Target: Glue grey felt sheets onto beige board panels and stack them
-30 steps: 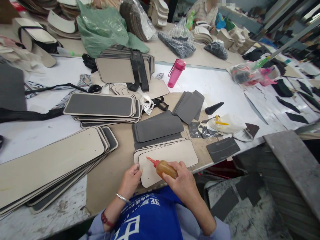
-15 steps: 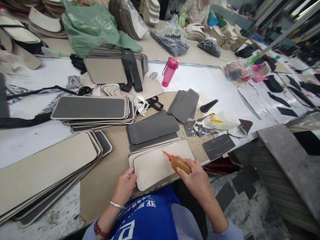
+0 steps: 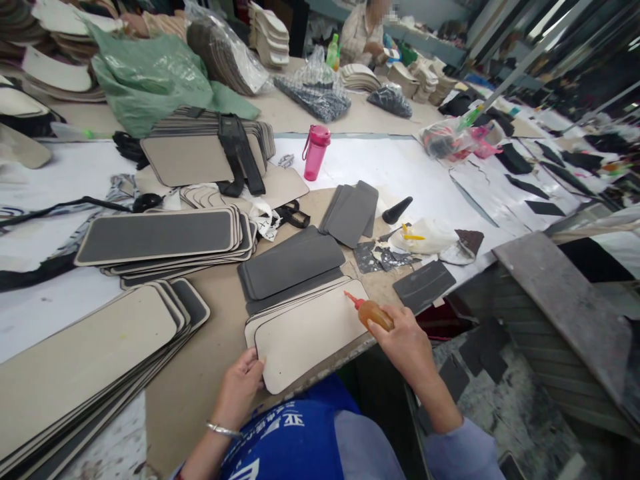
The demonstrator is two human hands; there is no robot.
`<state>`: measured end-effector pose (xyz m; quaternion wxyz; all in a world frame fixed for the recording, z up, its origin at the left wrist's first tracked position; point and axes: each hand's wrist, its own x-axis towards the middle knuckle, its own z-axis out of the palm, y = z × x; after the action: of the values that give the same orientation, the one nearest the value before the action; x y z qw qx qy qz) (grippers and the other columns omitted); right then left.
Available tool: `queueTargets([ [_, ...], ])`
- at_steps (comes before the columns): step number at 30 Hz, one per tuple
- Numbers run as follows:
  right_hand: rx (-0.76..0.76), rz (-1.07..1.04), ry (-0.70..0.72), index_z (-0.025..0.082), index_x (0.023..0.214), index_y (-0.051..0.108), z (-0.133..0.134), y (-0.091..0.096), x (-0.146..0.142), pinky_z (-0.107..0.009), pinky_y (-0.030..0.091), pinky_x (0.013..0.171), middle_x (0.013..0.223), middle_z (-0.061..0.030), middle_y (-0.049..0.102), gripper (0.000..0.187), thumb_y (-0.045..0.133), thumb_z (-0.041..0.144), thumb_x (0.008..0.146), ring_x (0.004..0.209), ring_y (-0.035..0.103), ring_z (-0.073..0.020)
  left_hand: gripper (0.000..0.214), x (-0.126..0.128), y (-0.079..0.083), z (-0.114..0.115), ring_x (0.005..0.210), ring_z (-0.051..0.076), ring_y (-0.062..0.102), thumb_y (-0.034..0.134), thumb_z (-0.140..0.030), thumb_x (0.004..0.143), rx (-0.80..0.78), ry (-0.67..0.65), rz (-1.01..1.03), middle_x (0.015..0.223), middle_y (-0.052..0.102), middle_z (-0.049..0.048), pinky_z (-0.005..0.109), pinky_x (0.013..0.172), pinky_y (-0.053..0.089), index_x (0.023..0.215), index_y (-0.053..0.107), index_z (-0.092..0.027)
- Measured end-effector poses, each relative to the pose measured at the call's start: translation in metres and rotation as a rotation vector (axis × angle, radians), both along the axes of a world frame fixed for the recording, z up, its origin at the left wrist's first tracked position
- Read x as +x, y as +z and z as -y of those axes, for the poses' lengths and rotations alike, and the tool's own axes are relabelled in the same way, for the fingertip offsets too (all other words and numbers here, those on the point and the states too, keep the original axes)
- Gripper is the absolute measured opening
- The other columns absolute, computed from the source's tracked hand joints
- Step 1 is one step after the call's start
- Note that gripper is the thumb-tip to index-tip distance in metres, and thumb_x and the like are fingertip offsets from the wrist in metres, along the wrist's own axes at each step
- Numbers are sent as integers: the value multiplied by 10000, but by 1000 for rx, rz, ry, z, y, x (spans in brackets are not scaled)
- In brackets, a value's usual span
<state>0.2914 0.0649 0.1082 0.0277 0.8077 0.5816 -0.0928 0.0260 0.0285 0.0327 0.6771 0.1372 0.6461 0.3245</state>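
Note:
My right hand [image 3: 406, 337] is wrapped round a glue bottle [image 3: 374, 316] with amber contents and a red nozzle. The nozzle tip points left over the far right end of a beige rounded panel [image 3: 305, 337]; whether it touches the surface I cannot tell. My left hand [image 3: 245, 377] pinches the near left edge of that panel, thumb on top and fingers partly hidden. Under the panel lie more beige panels, slightly fanned. Just behind them is a stack of dark grey panels [image 3: 295, 263].
Long beige panels [image 3: 90, 340] are piled at left, with grey-faced panels [image 3: 160, 237] behind. A pink bottle [image 3: 316, 153] stands farther back. To the right lie a black cone [image 3: 397, 211], glue-smeared scraps [image 3: 380, 257] and a dark grey piece [image 3: 424, 285]. A person [image 3: 363, 33] sits at the back.
The glue bottle in my right hand has moved right along the panel, towards its far end. My left hand keeps its hold on the edge. The whole view has shifted somewhat.

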Motion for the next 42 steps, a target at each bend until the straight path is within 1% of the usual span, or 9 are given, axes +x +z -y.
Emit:
queueTargets([
  [6,-34,-276,128,263,1000,586,21,-4,-45,-249,408,717,871,-16,520,254,549,339,761,765,565,-148,497,-2,-9,2,505,165,573,720,-398,439,35,12,20,583,629,2,256,459,434,828,572,-127],
  [11,-55,-361,190,258,1007,592,31,-5,-83,-259,417,757,875,-23,525,269,569,317,745,798,568,-162,496,-2,-17,3,467,139,537,672,-384,480,62,1,48,566,613,-13,241,440,414,888,555,-127],
  [14,-67,-403,243,256,997,597,33,-3,-96,-254,418,764,862,-20,528,260,572,302,742,797,568,-157,470,-2,-18,4,458,134,529,649,-370,502,71,-12,58,557,604,-21,242,446,419,895,544,-135],
  [18,-51,-354,208,257,1001,594,32,-3,-87,-250,419,739,871,-19,526,261,564,315,749,784,568,-152,381,-3,-19,5,441,115,507,630,-336,540,76,-33,33,537,585,-32,211,419,386,860,558,-143],
  [24,-22,-124,19,254,1027,576,20,-6,-43,-258,410,644,886,-26,519,299,529,402,773,726,566,-153,335,-3,-21,5,425,104,498,639,-307,562,86,-27,27,514,566,-41,193,402,365,841,568,-137],
  [28,51,-43,21,242,1052,561,27,-5,-32,-270,421,635,906,-42,519,332,531,416,771,750,568,-171,312,-3,-20,4,455,120,532,642,-281,581,90,-20,42,519,572,-38,201,413,394,846,564,-136],
  [31,93,-157,118,235,1039,561,42,-4,-40,-283,444,676,907,-42,526,313,533,394,771,776,570,-174,268,-4,-15,2,493,130,573,625,-239,614,63,-18,94,576,612,-20,222,455,448,857,557,-148],
  [35,74,-350,250,230,1045,560,63,-3,-64,-296,462,736,915,-38,537,306,534,369,773,771,575,-163,212,-6,-10,-1,589,158,628,598,-192,628,32,-32,161,650,653,13,278,562,512,832,554,-152],
  [42,-41,-399,326,246,1025,587,75,-1,-99,-263,470,701,883,-18,544,301,587,294,729,763,586,-154,295,-10,-10,1,626,156,623,659,-221,561,61,-62,161,658,650,13,243,573,490,834,583,-139],
])
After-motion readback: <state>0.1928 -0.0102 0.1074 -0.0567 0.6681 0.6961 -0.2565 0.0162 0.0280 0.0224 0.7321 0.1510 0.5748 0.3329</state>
